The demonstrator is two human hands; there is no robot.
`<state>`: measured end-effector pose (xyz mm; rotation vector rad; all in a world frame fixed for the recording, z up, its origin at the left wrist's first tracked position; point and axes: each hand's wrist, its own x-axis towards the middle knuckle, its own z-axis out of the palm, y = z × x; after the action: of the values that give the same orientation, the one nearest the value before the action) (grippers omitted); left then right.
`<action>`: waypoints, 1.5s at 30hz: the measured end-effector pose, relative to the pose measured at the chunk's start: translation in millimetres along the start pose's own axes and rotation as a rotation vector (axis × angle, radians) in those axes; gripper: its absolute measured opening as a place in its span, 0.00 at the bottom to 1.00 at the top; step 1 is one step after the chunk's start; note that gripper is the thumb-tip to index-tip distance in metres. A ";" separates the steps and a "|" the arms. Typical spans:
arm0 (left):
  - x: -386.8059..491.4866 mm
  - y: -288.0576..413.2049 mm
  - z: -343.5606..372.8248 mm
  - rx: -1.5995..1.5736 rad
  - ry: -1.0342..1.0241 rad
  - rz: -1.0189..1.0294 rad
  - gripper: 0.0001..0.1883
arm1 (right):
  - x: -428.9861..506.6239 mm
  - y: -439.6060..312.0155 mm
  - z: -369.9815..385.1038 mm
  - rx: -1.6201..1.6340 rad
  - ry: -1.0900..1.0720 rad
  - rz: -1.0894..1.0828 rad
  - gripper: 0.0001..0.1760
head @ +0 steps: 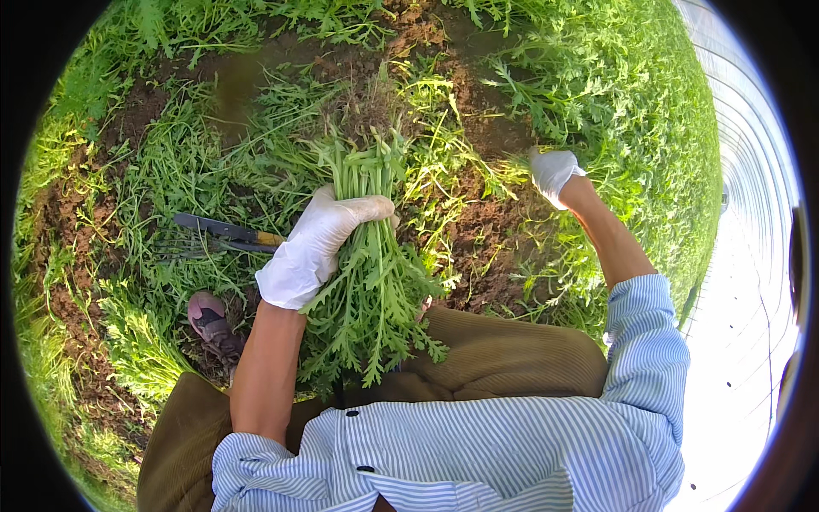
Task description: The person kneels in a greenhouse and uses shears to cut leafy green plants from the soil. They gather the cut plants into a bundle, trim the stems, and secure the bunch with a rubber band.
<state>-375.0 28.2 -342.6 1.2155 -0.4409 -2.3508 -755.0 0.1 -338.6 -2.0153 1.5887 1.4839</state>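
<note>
My left hand (326, 240), in a white glove, grips a thick bunch of leafy greens with lobed leaves (377, 275) around its stems. Pale stem ends point away from me, and the leaves hang toward my lap. Out to the right, my right hand (555, 176), also gloved, is curled beside the standing plants. Yellowish bits of leaf show at its fingertips; whether it holds them I cannot tell. Left of my left hand, a dark-bladed tool with a wooden handle (224, 228) lies on the greens, beside thin metal tines (182, 246).
Loose greens (192, 166) cover the ground ahead and left. Brown soil (483, 246) shows between them and the dense standing crop (640, 128) at right. My shoe (214, 323) is at lower left. Ribbed plastic sheeting (748, 147) curves along the far right.
</note>
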 end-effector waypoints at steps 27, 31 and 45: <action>4.2 5.3 28.2 -0.082 -0.144 -0.119 0.20 | 5.7 14.4 10.9 0.338 -0.164 0.100 0.13; 4.3 -1.5 33.3 -0.043 -0.013 0.132 0.15 | -12.7 16.3 -15.3 0.712 0.152 0.204 0.17; -16.2 18.0 44.0 -0.223 0.033 0.467 0.30 | -59.2 -126.5 -178.6 1.691 0.211 -0.245 0.38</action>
<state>-398.6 24.8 -298.5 0.9278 -0.3894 -1.9199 -544.7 -26.3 -258.2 -1.1271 1.5383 -0.3413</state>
